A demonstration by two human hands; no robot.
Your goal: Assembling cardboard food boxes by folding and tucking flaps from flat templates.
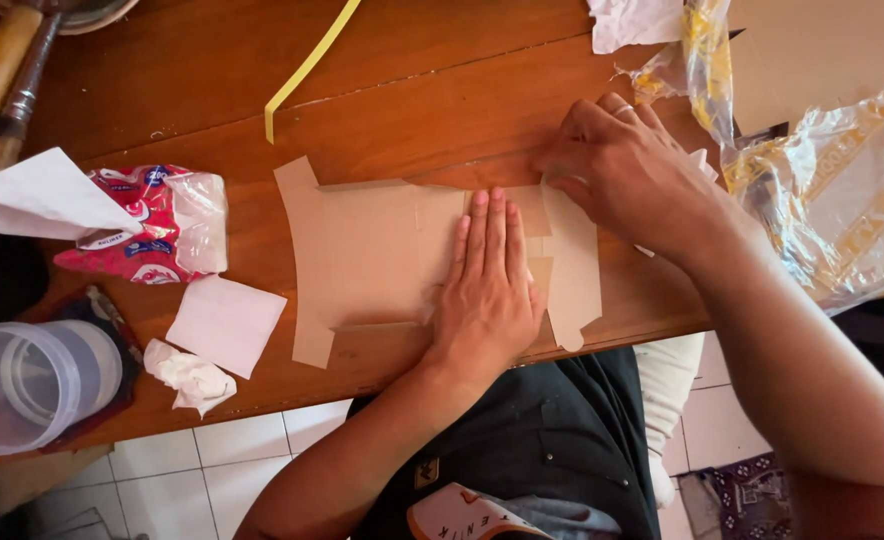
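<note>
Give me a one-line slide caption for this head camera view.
Left hand flattens a cardboard cutout on a wooden table; right hand presses its flap.

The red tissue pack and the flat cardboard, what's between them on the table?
In the head view, between the red tissue pack and the flat cardboard there is only bare wooden table; a square white tissue lies just below that gap.

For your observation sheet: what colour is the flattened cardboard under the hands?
Plain light brown cardboard, head view.

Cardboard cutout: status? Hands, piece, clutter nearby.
Left hand flat on cardboard cutout, pinning it to wooden table. Right hand pressing its right flap, fingers curled. Clear plastic wrap beside right hand.
</note>
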